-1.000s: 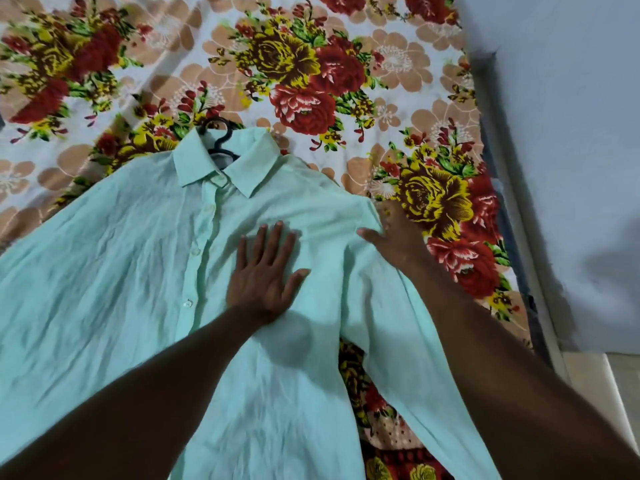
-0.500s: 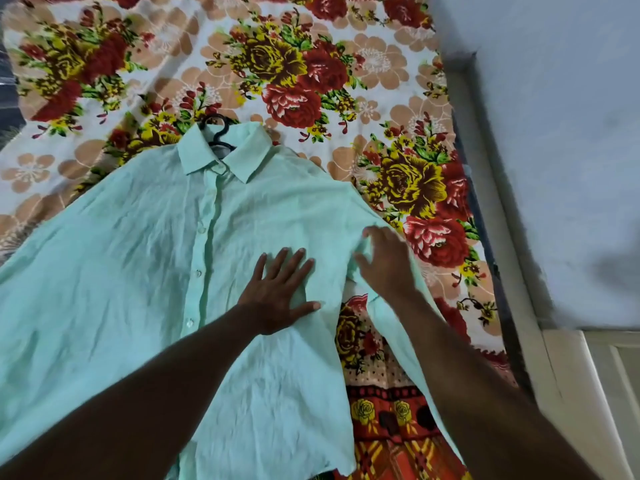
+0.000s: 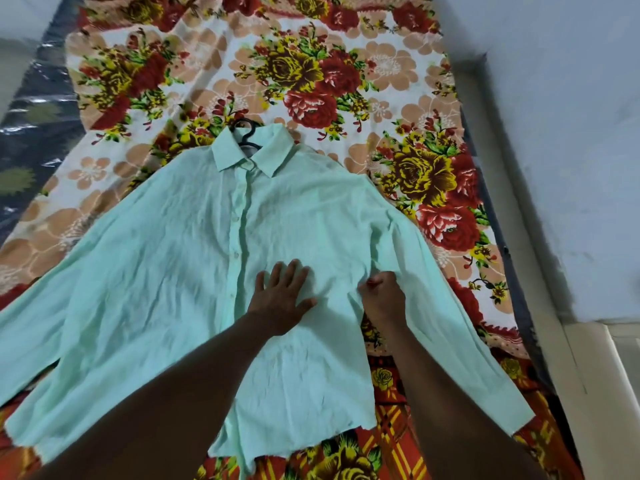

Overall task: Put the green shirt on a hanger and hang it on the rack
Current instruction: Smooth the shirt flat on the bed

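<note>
The green shirt [image 3: 166,271] is lying front-up and buttoned on the floral sheet [image 3: 311,71], which is covering a dark, shiny mattress [image 3: 31,133] that is showing only at the far left. The collar [image 3: 256,155] is pointing to the far end and the sleeves are spreading out to left and right. The left sleeve [image 3: 41,327] is running off the left edge of the view, so its cuff is cut off, and part of the near hem is hidden under the left forearm [image 3: 173,393]. Only the black hook of the hanger [image 3: 244,133] is showing, poking out past the collar; the rest is sitting out of sight inside the shirt, and whether its arms are reaching into the shoulders cannot be told. The left hand [image 3: 280,296] is pressing flat on the shirt front just right of the button placket, fingers straight and spread. The right hand [image 3: 382,299] is lying just beside it to the right, fingers curled and pinching a fold of cloth where the right sleeve is meeting the body; its fingertips are tucked under and hard to make out. A pale wall [image 3: 554,98] is running along the right
</note>
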